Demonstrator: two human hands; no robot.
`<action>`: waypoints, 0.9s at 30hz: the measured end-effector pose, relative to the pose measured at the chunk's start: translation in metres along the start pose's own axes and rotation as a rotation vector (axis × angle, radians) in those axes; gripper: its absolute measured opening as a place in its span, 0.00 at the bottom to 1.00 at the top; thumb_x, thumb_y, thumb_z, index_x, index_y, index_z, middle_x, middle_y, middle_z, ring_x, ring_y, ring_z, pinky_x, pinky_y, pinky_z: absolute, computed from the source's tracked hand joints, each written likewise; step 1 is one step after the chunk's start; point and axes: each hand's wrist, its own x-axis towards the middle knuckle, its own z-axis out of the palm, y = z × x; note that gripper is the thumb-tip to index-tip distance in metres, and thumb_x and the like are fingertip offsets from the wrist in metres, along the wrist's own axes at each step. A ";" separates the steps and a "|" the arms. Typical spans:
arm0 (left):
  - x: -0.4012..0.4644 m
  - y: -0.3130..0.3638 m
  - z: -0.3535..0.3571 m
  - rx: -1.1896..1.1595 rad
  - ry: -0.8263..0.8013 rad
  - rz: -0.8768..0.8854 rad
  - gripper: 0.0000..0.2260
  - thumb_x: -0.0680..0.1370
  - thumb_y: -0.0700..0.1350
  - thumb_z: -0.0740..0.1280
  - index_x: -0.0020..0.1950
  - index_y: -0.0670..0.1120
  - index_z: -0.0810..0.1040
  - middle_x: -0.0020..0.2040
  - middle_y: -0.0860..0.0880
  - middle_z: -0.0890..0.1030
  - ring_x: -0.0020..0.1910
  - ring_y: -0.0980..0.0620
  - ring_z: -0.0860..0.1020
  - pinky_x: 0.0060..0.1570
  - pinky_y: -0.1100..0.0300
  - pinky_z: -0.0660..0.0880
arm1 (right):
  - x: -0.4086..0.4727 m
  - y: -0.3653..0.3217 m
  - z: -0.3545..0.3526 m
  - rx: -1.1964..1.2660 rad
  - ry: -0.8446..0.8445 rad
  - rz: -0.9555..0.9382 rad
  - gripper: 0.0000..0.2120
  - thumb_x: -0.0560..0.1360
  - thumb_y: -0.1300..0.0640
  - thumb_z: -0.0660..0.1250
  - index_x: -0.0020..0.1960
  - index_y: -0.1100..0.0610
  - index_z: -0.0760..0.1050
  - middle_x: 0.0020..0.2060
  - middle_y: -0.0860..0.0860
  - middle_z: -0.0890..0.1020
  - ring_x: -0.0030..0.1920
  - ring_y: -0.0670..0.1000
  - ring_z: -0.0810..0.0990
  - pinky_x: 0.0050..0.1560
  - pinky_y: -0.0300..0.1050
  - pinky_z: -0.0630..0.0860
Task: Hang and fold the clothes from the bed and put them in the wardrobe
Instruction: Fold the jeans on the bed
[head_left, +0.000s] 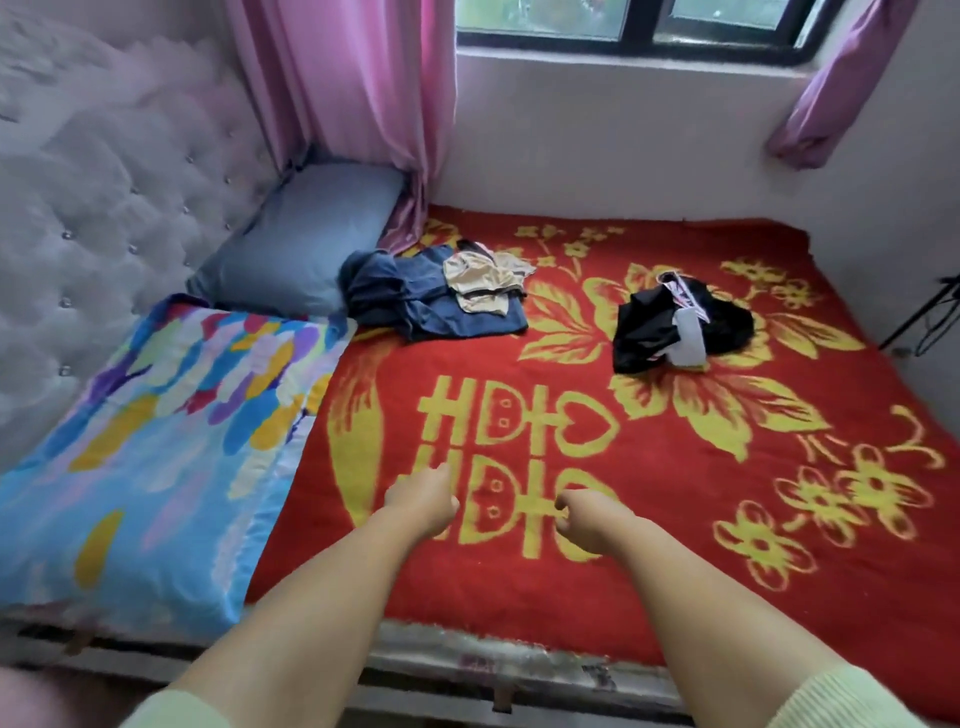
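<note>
2 clothes piles on bed
</note>
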 end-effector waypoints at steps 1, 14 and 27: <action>0.017 0.003 -0.009 0.022 -0.007 0.016 0.19 0.79 0.47 0.57 0.70 0.45 0.65 0.60 0.45 0.76 0.55 0.43 0.77 0.45 0.54 0.73 | 0.010 0.001 -0.009 0.025 0.000 0.008 0.18 0.80 0.51 0.55 0.68 0.57 0.68 0.60 0.55 0.76 0.52 0.54 0.78 0.48 0.46 0.76; 0.152 0.129 -0.015 0.112 -0.123 0.260 0.17 0.81 0.47 0.55 0.69 0.45 0.65 0.58 0.48 0.76 0.48 0.49 0.78 0.38 0.56 0.74 | 0.102 0.112 -0.048 0.138 -0.048 0.163 0.19 0.80 0.52 0.56 0.69 0.54 0.67 0.61 0.52 0.76 0.58 0.54 0.77 0.51 0.45 0.74; 0.306 0.118 0.013 -0.017 -0.126 0.068 0.17 0.81 0.47 0.56 0.69 0.45 0.65 0.61 0.46 0.73 0.56 0.45 0.75 0.48 0.53 0.74 | 0.297 0.145 -0.096 -0.052 -0.114 -0.017 0.15 0.81 0.56 0.52 0.63 0.57 0.70 0.57 0.54 0.78 0.50 0.55 0.78 0.45 0.46 0.76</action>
